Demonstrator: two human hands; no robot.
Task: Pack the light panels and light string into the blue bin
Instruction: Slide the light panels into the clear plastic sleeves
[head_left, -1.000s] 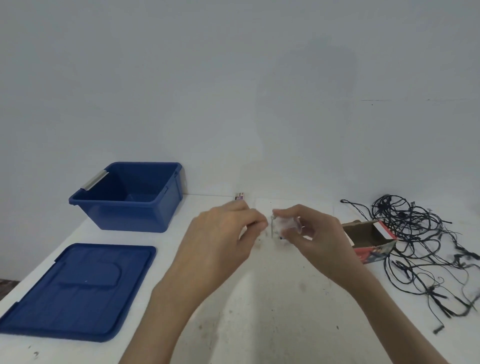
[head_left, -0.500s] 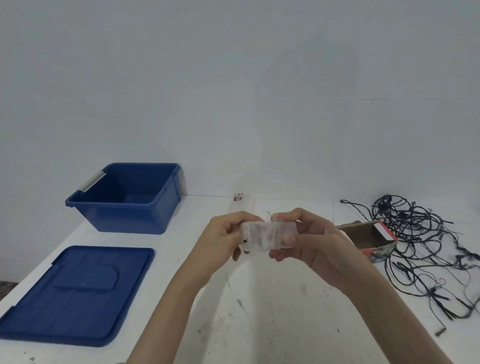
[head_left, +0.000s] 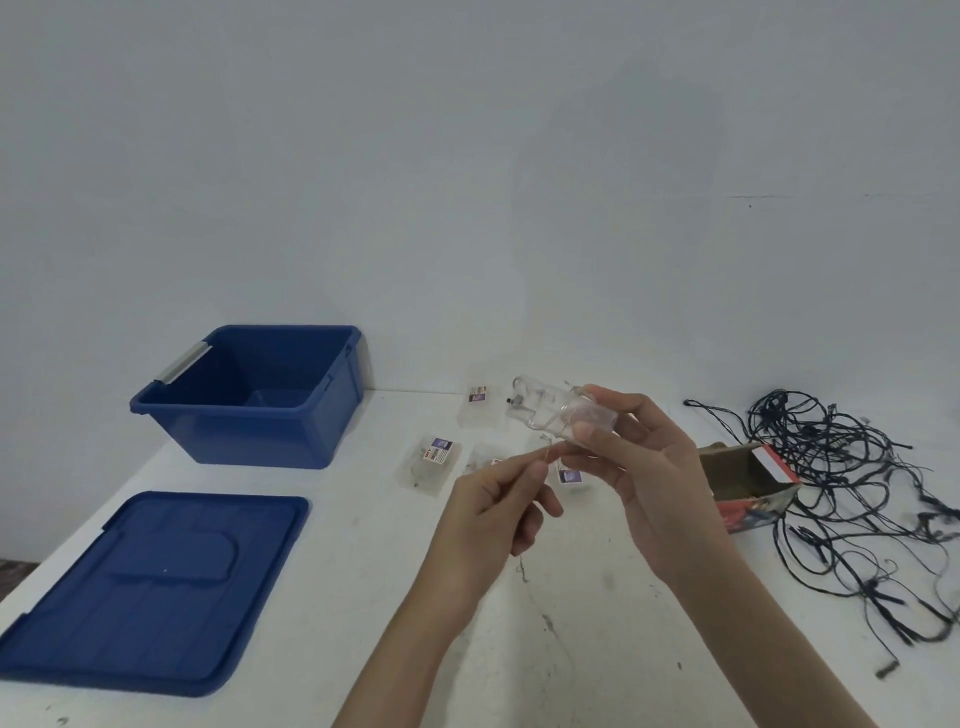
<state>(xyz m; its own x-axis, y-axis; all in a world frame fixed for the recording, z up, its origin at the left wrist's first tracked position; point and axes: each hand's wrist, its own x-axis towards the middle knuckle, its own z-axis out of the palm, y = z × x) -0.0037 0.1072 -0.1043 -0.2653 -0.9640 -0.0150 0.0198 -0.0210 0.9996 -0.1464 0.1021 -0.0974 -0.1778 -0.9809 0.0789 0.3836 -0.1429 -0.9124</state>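
**Plastic light panel (head_left: 550, 418) aloft, thin wire (head_left: 544, 448) pinched**

Nearest, the left hand (head_left: 493, 499) pinches the thin wire between thumb and forefinger. A hard tug could snap or snag it, I judge. Just beyond, the right hand (head_left: 644, 457) grips the light panel by one end, fingers curled round it, above the table (head_left: 363, 519). Farther off, the blue bin (head_left: 249, 410) stands open at left — the light string (head_left: 857, 478) lies tangled at right.

The bin (head_left: 260, 436) stands left of the fingers (head_left: 511, 467), its lid (head_left: 156, 587) before it. The light string (head_left: 826, 447) and box (head_left: 753, 512) lie right.
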